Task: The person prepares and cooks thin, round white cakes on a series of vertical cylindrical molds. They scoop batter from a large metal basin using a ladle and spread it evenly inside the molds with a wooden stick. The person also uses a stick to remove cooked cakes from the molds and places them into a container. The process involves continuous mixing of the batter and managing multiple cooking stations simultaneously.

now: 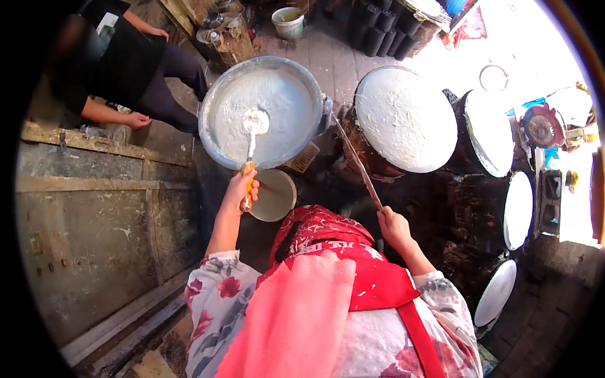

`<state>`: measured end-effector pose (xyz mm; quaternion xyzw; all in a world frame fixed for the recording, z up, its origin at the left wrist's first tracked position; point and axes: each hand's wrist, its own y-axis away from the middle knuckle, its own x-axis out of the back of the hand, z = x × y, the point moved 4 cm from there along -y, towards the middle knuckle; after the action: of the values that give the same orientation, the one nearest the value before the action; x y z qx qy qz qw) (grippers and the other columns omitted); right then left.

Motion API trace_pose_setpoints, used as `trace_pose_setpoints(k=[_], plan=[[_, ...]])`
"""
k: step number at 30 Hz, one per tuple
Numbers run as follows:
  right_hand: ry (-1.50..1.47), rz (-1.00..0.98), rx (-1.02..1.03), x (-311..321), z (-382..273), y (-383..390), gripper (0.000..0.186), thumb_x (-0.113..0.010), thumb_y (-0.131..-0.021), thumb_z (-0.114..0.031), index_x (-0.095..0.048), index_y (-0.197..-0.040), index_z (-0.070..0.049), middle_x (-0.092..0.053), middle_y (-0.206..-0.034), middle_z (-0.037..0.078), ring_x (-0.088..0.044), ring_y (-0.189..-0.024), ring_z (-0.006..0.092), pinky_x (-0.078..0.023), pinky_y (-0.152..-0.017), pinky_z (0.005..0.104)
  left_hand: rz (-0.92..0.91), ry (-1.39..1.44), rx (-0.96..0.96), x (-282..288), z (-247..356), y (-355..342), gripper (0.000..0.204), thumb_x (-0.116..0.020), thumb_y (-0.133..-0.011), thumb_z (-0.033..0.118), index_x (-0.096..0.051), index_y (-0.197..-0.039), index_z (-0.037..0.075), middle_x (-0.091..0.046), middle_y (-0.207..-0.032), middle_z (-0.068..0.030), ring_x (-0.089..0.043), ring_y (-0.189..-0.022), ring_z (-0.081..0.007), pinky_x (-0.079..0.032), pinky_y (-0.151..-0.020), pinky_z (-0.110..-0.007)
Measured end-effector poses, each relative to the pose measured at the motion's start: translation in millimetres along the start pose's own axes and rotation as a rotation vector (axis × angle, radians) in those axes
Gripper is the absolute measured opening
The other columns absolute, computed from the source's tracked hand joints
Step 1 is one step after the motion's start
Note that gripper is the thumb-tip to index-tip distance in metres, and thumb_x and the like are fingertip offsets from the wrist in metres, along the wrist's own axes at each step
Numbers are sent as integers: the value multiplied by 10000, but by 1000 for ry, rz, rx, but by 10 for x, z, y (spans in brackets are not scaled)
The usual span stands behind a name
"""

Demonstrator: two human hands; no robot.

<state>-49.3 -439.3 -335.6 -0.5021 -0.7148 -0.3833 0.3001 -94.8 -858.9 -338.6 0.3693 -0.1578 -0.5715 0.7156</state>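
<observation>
My left hand (238,192) is closed round the orange handle of a ladle (251,143). The ladle's bowl rests in pale, creamy batter (282,94) inside a wide metal basin (207,120). In my right hand (396,229) is a long, narrow flat scraper (360,165), tilted up and away with its far end between the basin and a round griddle (406,120). A white layer with a rough, streaky surface covers that griddle. Beneath my left hand a pale round bucket (277,196) is partly hidden.
More round griddles (488,133) with white tops curve along the right, on dark drum-like stoves. Dark cylinders (384,28) and a white bucket (288,24) stand at the back. A person in dark clothes (135,63) is at far left, beyond a wooden panel (94,220).
</observation>
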Motion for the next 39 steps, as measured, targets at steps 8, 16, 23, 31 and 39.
trace_pose_setpoints(k=[8, 16, 23, 31, 39], plan=[[-339, -383, -129, -814, -881, -1185, 371, -437, -916, -330, -562, -837, 11, -609, -714, 235, -605, -630, 379, -476, -603, 468, 323, -650, -101, 691, -40, -1029, 204, -528, -905, 260, -470, -926, 65, -492, -643, -29, -476, -446, -115, -414, -377, -283], [-627, -650, -248, -1562, -1336, -1562, 301, -413, -935, -284, -506, -848, -11, -502, -558, 74, -499, -380, 196, -398, -351, 318, 52, -45, 169, 419, -450, -1002, 170, -554, -894, 200, -472, -951, 62, -494, -652, -29, -454, -447, -98, -392, -402, -244], [-896, -614, -237, -1270, -1532, -1139, 319, -385, -958, -277, -519, -883, 3, -480, -576, 55, -459, -394, 158, -402, -386, 303, -335, 603, 210, 92, 181, -92, 208, -473, -956, 212, -516, -1038, 25, -412, -658, 22, -397, -483, -30, -352, -424, -183], [-1006, -436, 48, -390, -2384, -1118, 272, -391, -969, -243, -507, -937, 1, -455, -555, 21, -423, -378, 109, -352, -374, 254, -575, 576, -116, -233, 1400, 1028, 283, -406, -979, 189, -452, -1171, -13, -386, -648, 30, -377, -455, -23, -363, -391, -169], [-792, -78, 437, 454, -2891, -1192, 242, -462, -925, -200, -555, -918, 23, -514, -585, 138, -516, -531, 230, -415, -547, 382, -551, 262, -590, -183, 1867, 1705, 361, -421, -978, 240, -396, -1258, 13, -380, -625, 21, -344, -412, -20, -342, -357, -191]])
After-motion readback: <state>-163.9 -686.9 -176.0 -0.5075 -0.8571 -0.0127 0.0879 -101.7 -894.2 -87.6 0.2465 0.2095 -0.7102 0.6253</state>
